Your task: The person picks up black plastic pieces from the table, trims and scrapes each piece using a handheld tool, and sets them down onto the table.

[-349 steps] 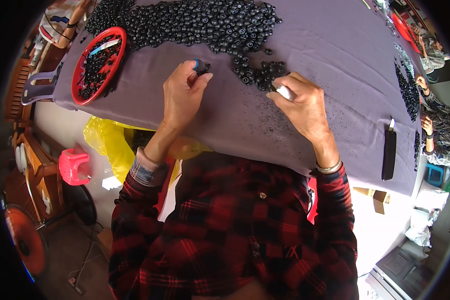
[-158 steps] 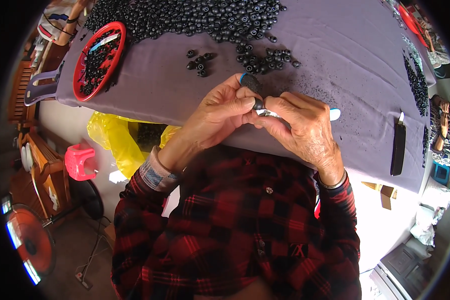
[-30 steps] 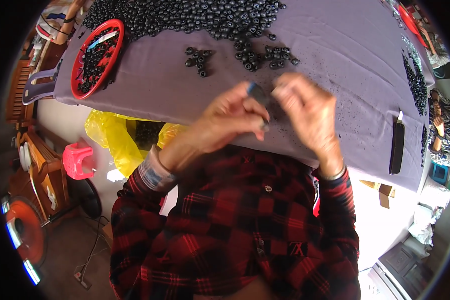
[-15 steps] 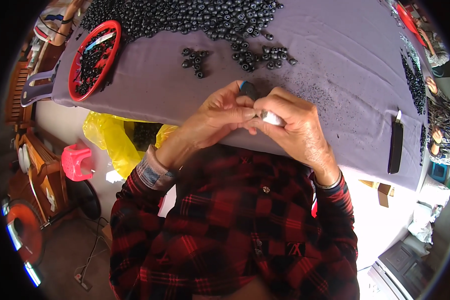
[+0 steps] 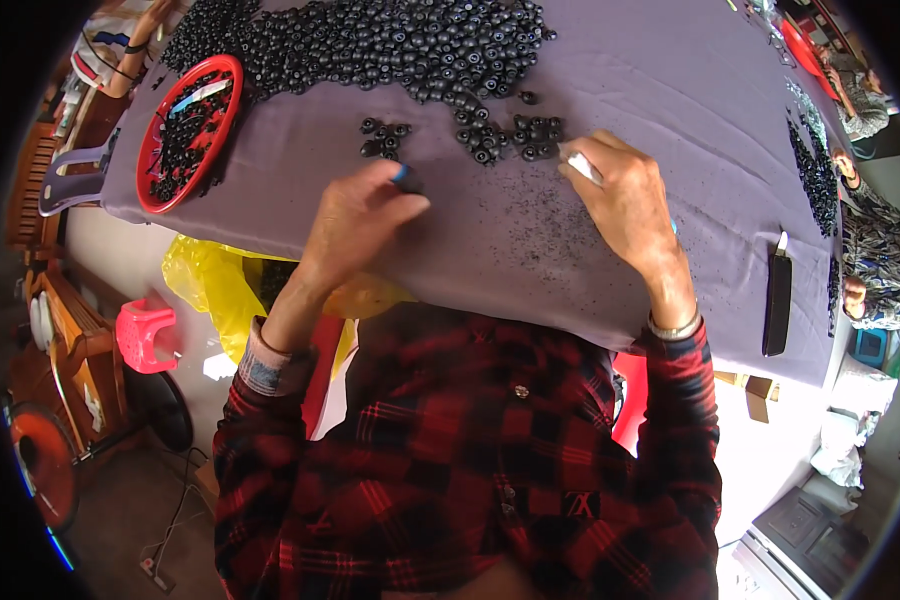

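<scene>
A grey cloth-covered table [image 5: 670,90] carries a big heap of small black ring-shaped parts [image 5: 390,45] at the far side. My left hand [image 5: 360,220] rests on the cloth with its fingers pinched around a small black part, a blue tip showing at the fingers. Just beyond it lies a little cluster of black parts [image 5: 382,138]. My right hand [image 5: 625,195] grips a thin white-handled tool [image 5: 578,165], its tip touching a second small group of parts [image 5: 515,135].
A red round tray [image 5: 188,130] with black parts sits at the table's left end. A long black bar [image 5: 776,298] lies near the right front edge. More black parts [image 5: 812,170] line the right side. A yellow bag [image 5: 220,290] and a pink stool [image 5: 142,335] stand below.
My hands were together in front of my chest, working on one part. Now they have separated and reached forward onto the cloth, the right toward the loose parts.
</scene>
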Demonstrator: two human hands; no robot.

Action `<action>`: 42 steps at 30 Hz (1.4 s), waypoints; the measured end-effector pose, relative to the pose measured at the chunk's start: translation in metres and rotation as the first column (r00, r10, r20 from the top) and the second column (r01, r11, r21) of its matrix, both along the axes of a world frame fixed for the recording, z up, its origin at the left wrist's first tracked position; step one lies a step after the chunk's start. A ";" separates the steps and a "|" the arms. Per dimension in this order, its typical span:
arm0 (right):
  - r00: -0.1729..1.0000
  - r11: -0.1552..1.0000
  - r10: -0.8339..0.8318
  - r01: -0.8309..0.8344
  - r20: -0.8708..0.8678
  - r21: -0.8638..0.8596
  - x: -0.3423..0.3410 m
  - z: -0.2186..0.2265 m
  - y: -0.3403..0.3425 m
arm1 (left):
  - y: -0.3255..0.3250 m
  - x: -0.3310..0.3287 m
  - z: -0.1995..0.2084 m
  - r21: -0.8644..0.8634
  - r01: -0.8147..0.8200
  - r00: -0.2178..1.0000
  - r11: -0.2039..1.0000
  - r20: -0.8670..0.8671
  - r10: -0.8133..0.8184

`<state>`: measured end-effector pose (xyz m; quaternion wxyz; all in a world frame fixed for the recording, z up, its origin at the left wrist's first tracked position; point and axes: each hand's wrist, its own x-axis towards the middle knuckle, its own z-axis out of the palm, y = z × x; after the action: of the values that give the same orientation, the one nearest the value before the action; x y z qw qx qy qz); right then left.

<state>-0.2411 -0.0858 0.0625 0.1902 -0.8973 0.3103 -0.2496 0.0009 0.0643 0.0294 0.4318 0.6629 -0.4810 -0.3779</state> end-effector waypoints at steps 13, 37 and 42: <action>0.999 0.996 0.050 -0.050 -0.012 -0.068 0.016 -0.011 -0.010 | -0.009 0.014 -0.015 -0.102 -0.221 0.949 0.970 0.205 0.238; 0.858 0.901 0.133 -0.313 0.496 0.300 0.011 0.007 0.068 | -0.007 -0.071 0.008 -0.204 0.189 0.291 0.960 -0.923 -0.254; 0.858 0.880 0.144 -0.340 0.493 0.333 0.013 0.009 0.065 | -0.007 -0.071 0.005 -0.193 0.179 0.264 0.965 -0.935 -0.236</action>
<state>-0.2285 -0.0204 0.0710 0.4711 -0.7862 0.1844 -0.3549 -0.0699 0.0578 0.0347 0.5948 0.2299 -0.2222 -0.7376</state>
